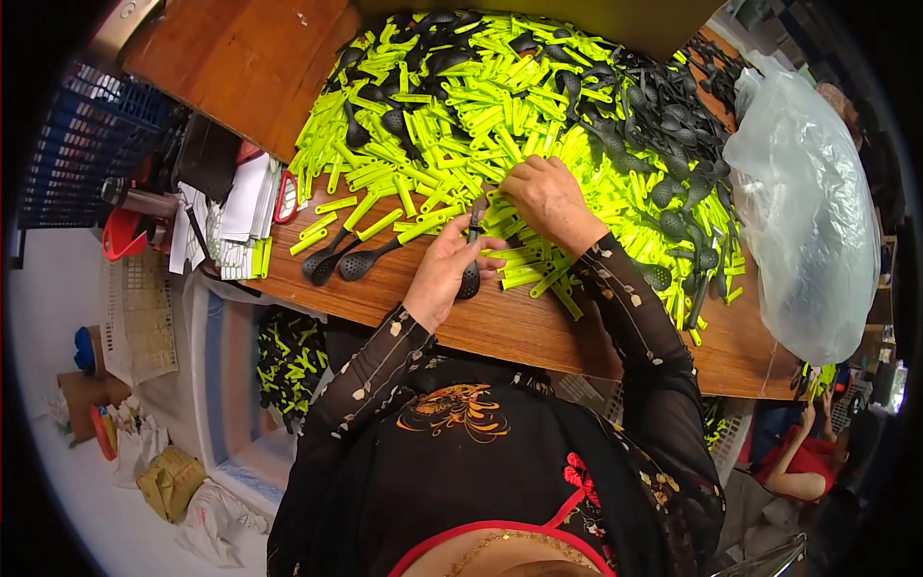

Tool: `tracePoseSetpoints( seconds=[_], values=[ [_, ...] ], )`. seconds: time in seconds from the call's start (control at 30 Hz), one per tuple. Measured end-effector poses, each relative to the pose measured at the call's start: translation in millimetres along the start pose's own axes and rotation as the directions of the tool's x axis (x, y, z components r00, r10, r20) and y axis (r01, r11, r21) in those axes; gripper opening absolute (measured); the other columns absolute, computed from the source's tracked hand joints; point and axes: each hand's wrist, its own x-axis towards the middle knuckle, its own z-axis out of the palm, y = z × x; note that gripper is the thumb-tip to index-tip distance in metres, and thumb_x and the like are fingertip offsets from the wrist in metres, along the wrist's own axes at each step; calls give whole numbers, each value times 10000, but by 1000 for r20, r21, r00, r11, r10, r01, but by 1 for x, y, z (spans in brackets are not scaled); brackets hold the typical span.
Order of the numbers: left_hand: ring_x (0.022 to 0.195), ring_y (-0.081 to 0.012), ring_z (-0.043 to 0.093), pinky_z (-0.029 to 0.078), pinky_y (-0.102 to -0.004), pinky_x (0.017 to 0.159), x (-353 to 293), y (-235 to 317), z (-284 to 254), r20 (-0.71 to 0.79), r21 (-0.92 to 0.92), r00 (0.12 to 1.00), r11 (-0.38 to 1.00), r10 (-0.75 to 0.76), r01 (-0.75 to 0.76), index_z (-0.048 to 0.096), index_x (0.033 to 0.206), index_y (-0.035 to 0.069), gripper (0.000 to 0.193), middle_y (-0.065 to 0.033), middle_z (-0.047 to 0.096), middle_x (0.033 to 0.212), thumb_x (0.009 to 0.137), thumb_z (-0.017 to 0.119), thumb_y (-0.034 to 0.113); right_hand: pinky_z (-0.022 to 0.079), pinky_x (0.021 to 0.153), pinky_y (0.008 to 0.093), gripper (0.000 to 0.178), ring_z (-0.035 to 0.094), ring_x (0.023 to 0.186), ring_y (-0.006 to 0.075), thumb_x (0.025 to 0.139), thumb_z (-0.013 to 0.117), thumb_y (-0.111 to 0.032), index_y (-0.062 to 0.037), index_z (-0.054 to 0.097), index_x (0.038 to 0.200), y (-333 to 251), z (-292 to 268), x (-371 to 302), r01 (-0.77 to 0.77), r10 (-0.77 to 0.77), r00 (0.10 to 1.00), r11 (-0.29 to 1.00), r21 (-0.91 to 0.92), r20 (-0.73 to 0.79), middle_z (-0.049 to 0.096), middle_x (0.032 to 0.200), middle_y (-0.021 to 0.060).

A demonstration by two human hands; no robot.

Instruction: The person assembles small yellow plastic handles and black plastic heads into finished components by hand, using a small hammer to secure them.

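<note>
My left hand is closed around a black perforated spoon. The spoon's bowl hangs below my fingers and its bare dark shaft points up, away from me. To the right of it, my right hand is at the near edge of a big heap of lime-green plastic handles. Its fingers are bent together, and what they pinch is hidden. Left of my left hand, a black spoon fitted with a green handle lies on the wooden table, with another spoon beside it.
More black spoon heads pile up at the right. A bulging clear plastic bag stands at the table's right end. Papers, red-handled scissors and a blue crate are on the left. Another person in red sits at lower right.
</note>
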Motion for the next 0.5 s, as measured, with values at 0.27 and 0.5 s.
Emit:
tracePoseSetpoints(
  seconds=[0.27,0.5],
  values=[
    [898,-152,701,549,-265,768,13,7,23,47,138,998,989,45,-51,381,1536,58,496,-126,691,1186,1082,541,179,488,860,403,73,670,954,302,938,692,-100,-82,705,1008,0,-45,-21,-108,207,969,849,518,-137,720,985,77],
    [889,-101,681,506,-227,751,14,5,29,97,314,994,947,44,-72,417,1515,43,442,-70,691,1173,1096,502,152,517,794,394,100,682,861,279,884,756,-144,-101,770,972,12,-72,-14,108,-99,994,820,563,-47,721,893,63]
  ],
)
